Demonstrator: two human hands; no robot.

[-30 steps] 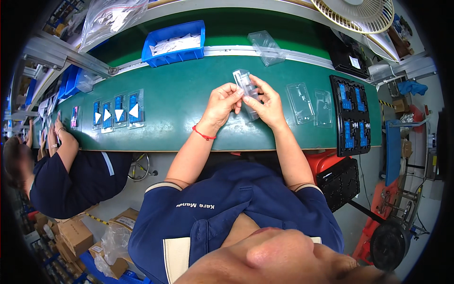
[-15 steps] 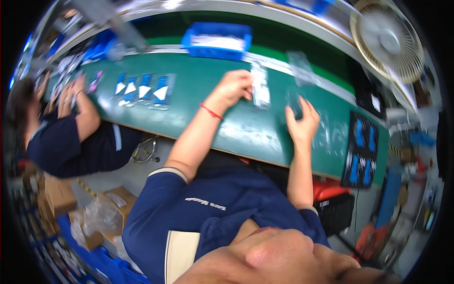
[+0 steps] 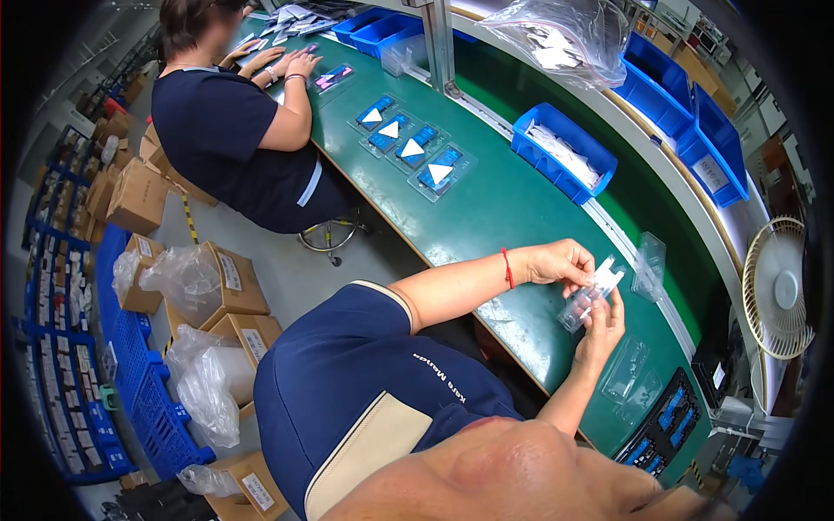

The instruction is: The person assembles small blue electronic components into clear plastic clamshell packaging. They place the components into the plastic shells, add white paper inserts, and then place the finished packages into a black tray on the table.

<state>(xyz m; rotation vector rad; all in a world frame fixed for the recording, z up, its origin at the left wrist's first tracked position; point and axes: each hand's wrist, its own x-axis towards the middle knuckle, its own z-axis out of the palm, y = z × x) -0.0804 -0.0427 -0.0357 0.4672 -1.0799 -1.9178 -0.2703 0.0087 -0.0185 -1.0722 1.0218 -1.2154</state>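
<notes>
My left hand (image 3: 563, 263), with a red string on its wrist, is closed in a pinch at a white cut-out piece (image 3: 606, 276). Just below, my right hand (image 3: 599, 334) grips a clear plastic blister tray (image 3: 577, 306) between thumb and fingers. The white piece lies at the tray's upper end, touching it; how far it sits inside I cannot tell. Clear blister trays (image 3: 627, 369) lie on the green table beside my right forearm. Farther left is a row of several clear trays with blue items and white triangles (image 3: 412, 148).
A blue bin (image 3: 565, 156) of white pieces stands at the table's back. At right lie a black tray with blue items (image 3: 667, 424) and a fan (image 3: 780, 286). A co-worker (image 3: 228, 122) handles items at the far left. Another clear tray (image 3: 648, 265) rests by the back rail.
The view has swung left. My hands, apart before, have come together at the clear tray, with the white piece now between them.
</notes>
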